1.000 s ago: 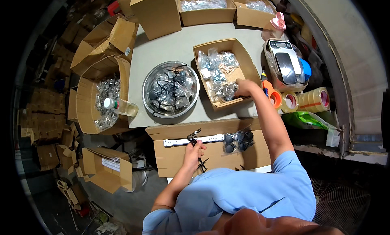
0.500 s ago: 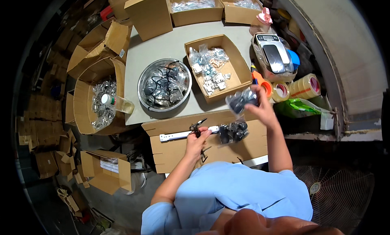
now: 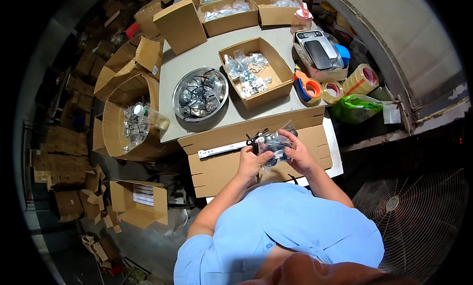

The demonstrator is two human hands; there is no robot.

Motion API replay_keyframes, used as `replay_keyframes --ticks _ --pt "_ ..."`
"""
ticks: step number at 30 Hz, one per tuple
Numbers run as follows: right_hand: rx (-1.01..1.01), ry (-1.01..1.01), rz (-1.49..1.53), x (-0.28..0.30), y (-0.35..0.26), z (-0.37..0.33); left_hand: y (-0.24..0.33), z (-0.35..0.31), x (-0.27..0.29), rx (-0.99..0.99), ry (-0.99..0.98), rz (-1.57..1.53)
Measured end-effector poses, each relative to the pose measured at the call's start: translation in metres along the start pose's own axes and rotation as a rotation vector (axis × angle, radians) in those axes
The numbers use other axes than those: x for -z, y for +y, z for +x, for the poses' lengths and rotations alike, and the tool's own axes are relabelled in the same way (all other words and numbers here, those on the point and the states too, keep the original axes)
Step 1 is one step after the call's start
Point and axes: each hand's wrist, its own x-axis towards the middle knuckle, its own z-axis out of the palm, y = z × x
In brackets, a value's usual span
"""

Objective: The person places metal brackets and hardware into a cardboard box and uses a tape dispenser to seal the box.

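In front of my chest I hold a clear plastic bag of dark and metal parts (image 3: 274,148) in both hands. My left hand (image 3: 252,162) grips its left side, fingers closed, with thin black ties (image 3: 255,136) sticking up beside it. My right hand (image 3: 299,154) pinches the bag from the right. A second dark bag was on the cardboard earlier; whether it is under or behind this one I cannot tell. A slim white rail with holes (image 3: 221,151) lies to the left on a flattened cardboard sheet (image 3: 212,179).
Beyond the cardboard stand a steel bowl (image 3: 176,100) of bagged parts and black ties, and a carton (image 3: 278,90) of small bags. Orange tape dispenser (image 3: 311,88), tape rolls (image 3: 362,80) and a scale (image 3: 315,48) line the right. A wire-guarded fan (image 3: 392,203) stands lower right.
My right hand has brought its bag from beside the carton down and left to meet my left hand. Both hands now grip it over the cardboard. The whole view has shifted slightly.
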Motion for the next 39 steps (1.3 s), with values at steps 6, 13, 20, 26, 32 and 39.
replay_keyframes --ticks 6,13,20,26,32,39 --pt "-0.337 -0.201 0.188 0.010 -0.008 -0.012 -0.003 -0.009 0.002 -0.194 0.051 0.180" --pt "-0.244 -0.035 -0.033 -0.009 -0.011 -0.012 0.007 -0.021 -0.001 0.070 -0.058 0.323" --pt "-0.441 -0.012 -0.010 0.031 0.040 -0.028 -0.012 -0.020 0.024 0.007 0.169 0.456" --pt "-0.134 0.791 0.113 0.147 0.052 0.006 -0.020 -0.016 0.099 0.230 0.448 0.545" --pt "-0.128 1.034 -0.688 0.263 0.111 0.028 -0.075 0.027 0.089 0.006 0.141 1.056" --pt "-0.069 0.894 -1.266 0.207 0.090 0.021 -0.117 0.097 -0.017 -0.298 -0.198 1.792"
